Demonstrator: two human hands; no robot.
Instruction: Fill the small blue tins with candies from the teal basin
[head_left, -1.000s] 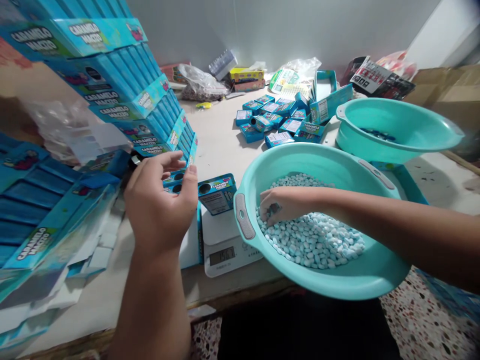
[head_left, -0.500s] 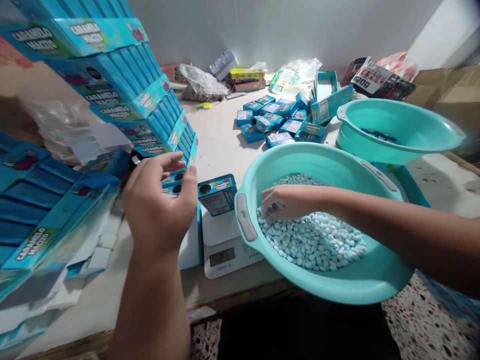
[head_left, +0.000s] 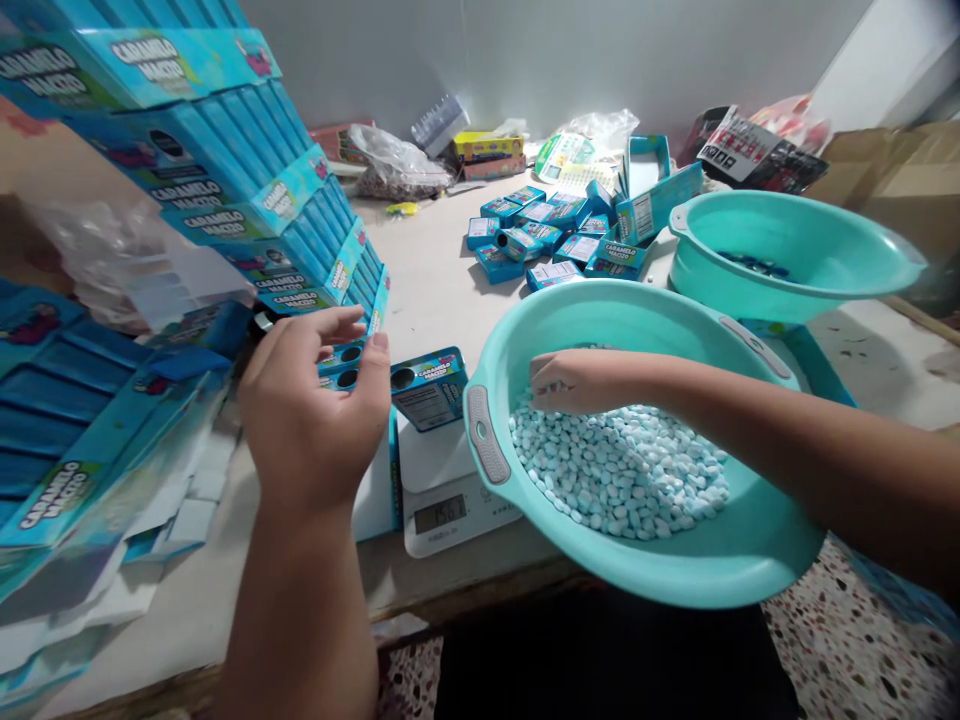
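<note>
My right hand [head_left: 574, 382] is inside a turquoise basin [head_left: 637, 580], its fingers curled around a few small pale-blue candies, just above the heap of candies [head_left: 637, 470]. To the left, my left hand [head_left: 319, 395] hangs with thumb and fingers apart and nothing between them. Beyond its thumb stands a small blue candy box [head_left: 429, 390], upright on a white kitchen scale [head_left: 442, 510], with a round dark hole in its top. More boxes with round holes [head_left: 345, 365] are partly hidden behind my left hand. The scale's display shows digits.
Tall stacks of blue display cartons [head_left: 217, 160] rise at the left. Several small blue boxes [head_left: 555, 235] lie scattered at the back. A second turquoise basin [head_left: 810, 225] stands at the back right, near a cardboard box [head_left: 885, 180]. Plastic bags [head_left: 397, 165] line the wall.
My right hand has risen slightly from the heap, fingers drawn together around candies. My left hand keeps its pose. The whole view has shifted a little.
</note>
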